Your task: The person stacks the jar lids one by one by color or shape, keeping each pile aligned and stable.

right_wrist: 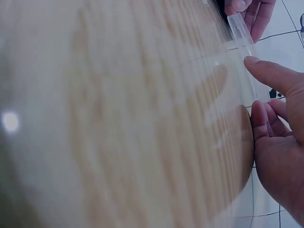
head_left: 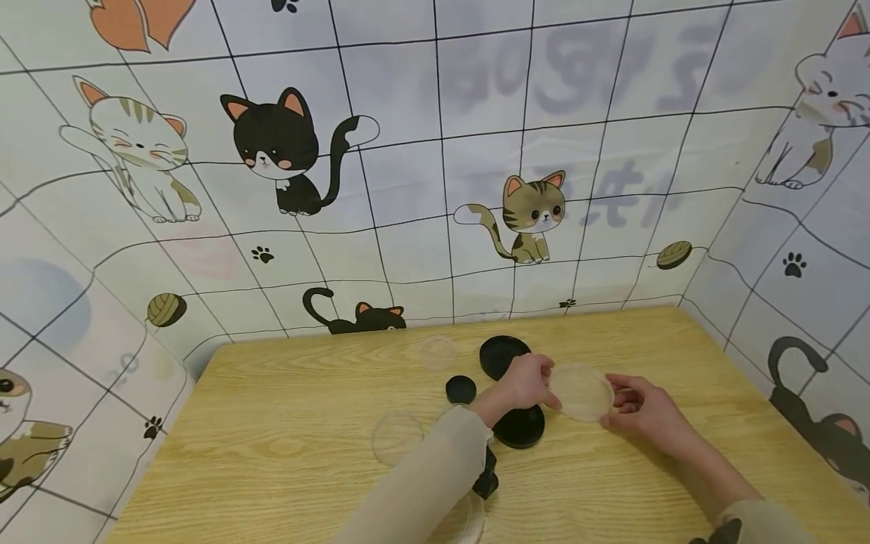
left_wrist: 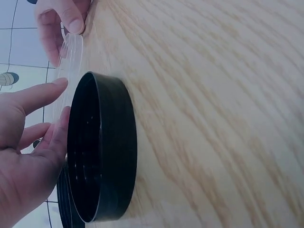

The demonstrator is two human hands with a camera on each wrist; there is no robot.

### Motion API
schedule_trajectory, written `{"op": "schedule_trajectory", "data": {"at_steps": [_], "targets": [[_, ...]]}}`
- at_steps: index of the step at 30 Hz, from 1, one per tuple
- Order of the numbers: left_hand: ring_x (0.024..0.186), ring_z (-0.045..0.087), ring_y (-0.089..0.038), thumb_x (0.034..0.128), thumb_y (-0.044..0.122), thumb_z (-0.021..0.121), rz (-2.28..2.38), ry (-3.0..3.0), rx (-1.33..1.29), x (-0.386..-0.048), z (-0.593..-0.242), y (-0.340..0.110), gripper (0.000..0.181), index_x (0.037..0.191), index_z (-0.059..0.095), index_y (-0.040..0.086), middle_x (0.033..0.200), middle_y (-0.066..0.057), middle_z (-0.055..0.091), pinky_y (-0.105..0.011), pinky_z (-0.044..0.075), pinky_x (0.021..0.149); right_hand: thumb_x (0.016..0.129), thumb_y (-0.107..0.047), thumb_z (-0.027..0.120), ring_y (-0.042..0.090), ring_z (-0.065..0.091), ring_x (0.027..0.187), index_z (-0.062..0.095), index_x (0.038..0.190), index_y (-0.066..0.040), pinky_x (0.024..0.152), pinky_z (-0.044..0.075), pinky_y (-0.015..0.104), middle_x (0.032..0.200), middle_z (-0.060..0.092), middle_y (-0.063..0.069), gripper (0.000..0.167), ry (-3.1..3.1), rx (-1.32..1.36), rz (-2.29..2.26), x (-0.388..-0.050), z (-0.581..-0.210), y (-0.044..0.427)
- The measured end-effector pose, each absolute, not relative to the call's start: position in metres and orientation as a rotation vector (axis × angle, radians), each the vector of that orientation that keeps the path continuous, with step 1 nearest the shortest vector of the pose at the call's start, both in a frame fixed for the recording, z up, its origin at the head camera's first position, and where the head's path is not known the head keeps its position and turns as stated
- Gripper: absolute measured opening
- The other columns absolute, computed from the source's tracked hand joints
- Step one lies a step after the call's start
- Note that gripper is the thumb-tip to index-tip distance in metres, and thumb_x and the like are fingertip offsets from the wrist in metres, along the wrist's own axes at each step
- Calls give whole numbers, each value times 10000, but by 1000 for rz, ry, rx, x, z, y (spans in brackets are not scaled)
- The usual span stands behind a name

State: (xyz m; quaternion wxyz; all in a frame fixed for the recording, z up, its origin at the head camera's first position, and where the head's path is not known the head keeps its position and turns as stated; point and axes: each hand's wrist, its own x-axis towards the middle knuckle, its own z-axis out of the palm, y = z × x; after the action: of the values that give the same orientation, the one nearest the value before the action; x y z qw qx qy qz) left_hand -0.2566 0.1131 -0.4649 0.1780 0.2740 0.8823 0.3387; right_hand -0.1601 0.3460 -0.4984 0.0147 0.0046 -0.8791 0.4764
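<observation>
A clear, round, shallow plastic lid is held between both hands, just above the wooden table. My left hand pinches its left rim between thumb and fingers. On the opposite side, the right hand grips the rim with its fingertips. In the left wrist view the lid appears nearly edge-on, beyond a black round lid with a raised rim. That black lid lies just below the left hand in the head view. A second black lid sits behind the same hand, partly covered by it.
A small black cap lies left of the left hand. Clear discs rest at the back, to the left and near the front, the last partly under the left sleeve. Cat-print cloth walls border the wooden table.
</observation>
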Motion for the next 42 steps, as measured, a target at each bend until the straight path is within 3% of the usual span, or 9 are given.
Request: {"op": "schedule_trajectory", "data": {"at_steps": [6, 14, 22, 26, 34, 42], "targets": [[967, 619, -71, 797, 122, 899, 1050, 2434, 715, -253, -461, 109, 615, 1357, 651, 72, 1119, 26, 678, -185, 504, 860, 804, -50, 871, 158, 578, 862, 486, 1400, 147, 711, 518, 222, 1122, 609, 210, 737, -2743, 22, 1430, -158, -495, 344], [864, 594, -27, 793, 129, 900, 1114, 2423, 743, -253, -457, 97, 615, 1351, 651, 65, 1107, 15, 678, -179, 505, 818, 814, -110, 884, 191, 601, 965, 487, 1429, 108, 759, 528, 222, 1297, 558, 261, 764, -2762, 65, 1405, -158, -489, 340], [861, 584, -17, 785, 101, 902, 1279, 2346, 749, -250, -455, 80, 609, 1336, 648, 44, 1123, -8, 665, -189, 515, 812, 833, -87, 863, 112, 577, 980, 471, 1450, 99, 756, 547, 239, 1355, 512, 276, 755, -2729, 134, 1491, -156, -478, 331], [882, 584, -28, 771, 59, 900, 1379, 2270, 718, -245, -451, 68, 609, 1324, 645, 41, 1120, 8, 642, -197, 521, 790, 835, -56, 853, 90, 568, 977, 465, 1449, 108, 787, 550, 231, 1354, 506, 274, 745, -2696, 178, 1556, -154, -472, 323], [865, 571, -70, 755, -17, 892, 1520, 2178, 676, -231, -444, 40, 614, 1296, 604, -46, 1147, -96, 614, -201, 523, 720, 811, -17, 859, 122, 592, 917, 488, 1426, 120, 776, 548, 227, 1301, 520, 251, 730, -2662, 317, 1585, -155, -461, 304], [825, 605, -73, 725, -16, 906, 1595, 2202, 629, -211, -443, 7, 627, 1274, 603, -24, 1147, -119, 606, -234, 545, 672, 761, 41, 872, 141, 610, 876, 553, 1351, 123, 770, 538, 198, 1154, 570, 134, 676, -2550, 517, 1594, -152, -459, 276]]}}
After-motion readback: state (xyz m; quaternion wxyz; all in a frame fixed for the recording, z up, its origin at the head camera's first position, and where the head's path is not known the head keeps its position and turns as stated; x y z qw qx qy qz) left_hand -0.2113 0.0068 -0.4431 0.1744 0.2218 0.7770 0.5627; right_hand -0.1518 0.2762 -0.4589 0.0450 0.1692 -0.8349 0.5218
